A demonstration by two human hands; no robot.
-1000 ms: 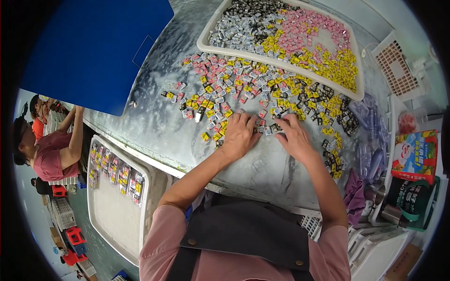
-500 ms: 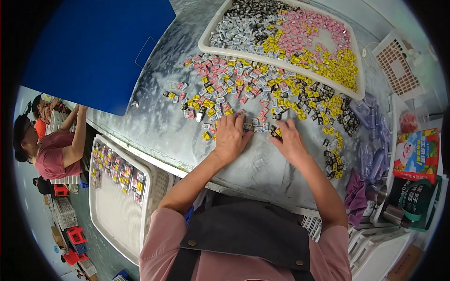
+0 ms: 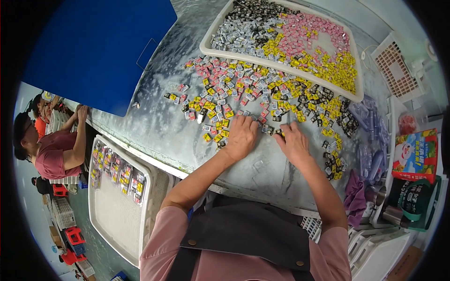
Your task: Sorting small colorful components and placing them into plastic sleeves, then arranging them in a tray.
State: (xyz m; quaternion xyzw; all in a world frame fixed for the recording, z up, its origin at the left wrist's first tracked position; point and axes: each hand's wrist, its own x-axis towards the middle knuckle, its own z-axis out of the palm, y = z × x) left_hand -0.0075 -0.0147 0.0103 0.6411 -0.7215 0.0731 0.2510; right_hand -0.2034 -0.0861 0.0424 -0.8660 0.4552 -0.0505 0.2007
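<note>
Many small, flat, rectangular wrapped pieces (image 3: 243, 86) in pink, yellow, pale grey and black lie scattered over the grey table. My left hand (image 3: 242, 138) rests palm down at their near edge, fingers stretched forward and its thumb mostly hidden. To its right, my right hand (image 3: 294, 144) is low over the table, thumb and forefinger apart. A small black-and-yellow piece (image 3: 280, 132) lies at those fingertips. Between the hands sits a dark piece (image 3: 267, 129). Whatever lies under my left palm is hidden.
A white tray (image 3: 281, 60) of pieces grouped by colour stands behind the scatter. At left are a blue panel (image 3: 93, 51) and a lower white tray (image 3: 112, 225) holding filled clear packs (image 3: 124, 177). Clear plastic packaging (image 3: 370, 122) and a purple cloth (image 3: 356, 196) lie right. A co-worker (image 3: 56, 150) stands left.
My left hand has slid right, closer to my right hand, with its fingers drawn together. Pieces it covered now show to its left. My right hand has barely moved.
</note>
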